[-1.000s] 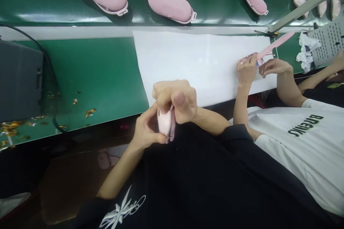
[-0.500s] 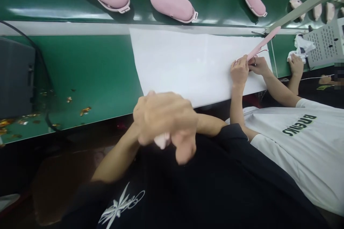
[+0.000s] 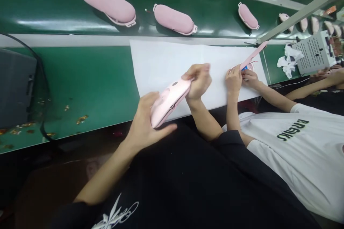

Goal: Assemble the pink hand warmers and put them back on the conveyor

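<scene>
A pink eye massager (image 3: 170, 101), long and rounded with a strap loop on its near edge, is held tilted between my hands above the table's front edge. My left hand (image 3: 143, 123) cradles its lower left end, fingers along the far side and thumb stretched out below. At the upper right end, my right hand (image 3: 198, 80) is closed on the massager, its fingers slightly smeared by motion. White paper (image 3: 166, 61) lies on the table beyond and beneath it.
Further massagers (image 3: 174, 19) sit on the green raised surface behind. To my right, a co-worker's hands (image 3: 233, 78) hold an opened pink massager. A dark grey case (image 3: 16, 87) with a black cable stands left, near scattered gold bits (image 3: 82, 119). A slanted metal bar (image 3: 298, 12) crosses the right.
My hands were clasped together close to my body, largely covering what they held. They have moved apart and forward, exposing the massager between them. The view has also shifted slightly.
</scene>
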{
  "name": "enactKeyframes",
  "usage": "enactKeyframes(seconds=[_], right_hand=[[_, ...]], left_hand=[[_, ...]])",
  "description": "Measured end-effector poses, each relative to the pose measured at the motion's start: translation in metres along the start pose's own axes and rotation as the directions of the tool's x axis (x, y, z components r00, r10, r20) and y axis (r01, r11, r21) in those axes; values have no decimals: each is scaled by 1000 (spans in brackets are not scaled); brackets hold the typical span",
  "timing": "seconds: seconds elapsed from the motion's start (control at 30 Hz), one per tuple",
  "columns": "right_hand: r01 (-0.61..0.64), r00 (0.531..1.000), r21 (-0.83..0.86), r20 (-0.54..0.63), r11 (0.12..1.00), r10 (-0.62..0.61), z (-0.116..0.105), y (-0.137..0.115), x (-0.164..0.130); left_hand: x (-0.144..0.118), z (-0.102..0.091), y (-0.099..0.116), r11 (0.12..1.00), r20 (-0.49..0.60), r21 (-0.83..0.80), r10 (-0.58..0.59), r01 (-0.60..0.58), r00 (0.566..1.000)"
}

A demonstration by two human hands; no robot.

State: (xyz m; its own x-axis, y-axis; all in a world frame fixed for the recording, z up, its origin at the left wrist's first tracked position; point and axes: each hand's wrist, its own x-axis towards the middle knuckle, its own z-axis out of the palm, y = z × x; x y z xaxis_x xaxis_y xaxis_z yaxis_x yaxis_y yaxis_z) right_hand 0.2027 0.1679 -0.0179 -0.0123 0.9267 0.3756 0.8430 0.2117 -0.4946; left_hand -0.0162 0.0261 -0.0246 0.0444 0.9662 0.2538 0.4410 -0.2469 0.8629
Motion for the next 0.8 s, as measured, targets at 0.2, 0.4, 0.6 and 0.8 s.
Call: enactKeyframes(seconds=[0.2, 0.4, 0.6, 0.8], right_hand=[[346, 929, 307, 21, 887, -370, 42, -18, -40], [367, 914, 224, 93, 903, -395, 39, -20, -40], [321, 921, 132, 188, 938, -342, 53, -19, -36], [404, 797, 260, 370, 877, -477, 14, -10, -32]], left_hand=[[-3, -4, -13, 970, 140, 226, -128, 94, 982], [-12, 21, -20, 957, -189, 211, -161, 200, 969], [-21, 42, -22, 919, -339, 349, -59, 184, 939], [-10, 27, -35, 943, -215, 285, -110, 170, 970]])
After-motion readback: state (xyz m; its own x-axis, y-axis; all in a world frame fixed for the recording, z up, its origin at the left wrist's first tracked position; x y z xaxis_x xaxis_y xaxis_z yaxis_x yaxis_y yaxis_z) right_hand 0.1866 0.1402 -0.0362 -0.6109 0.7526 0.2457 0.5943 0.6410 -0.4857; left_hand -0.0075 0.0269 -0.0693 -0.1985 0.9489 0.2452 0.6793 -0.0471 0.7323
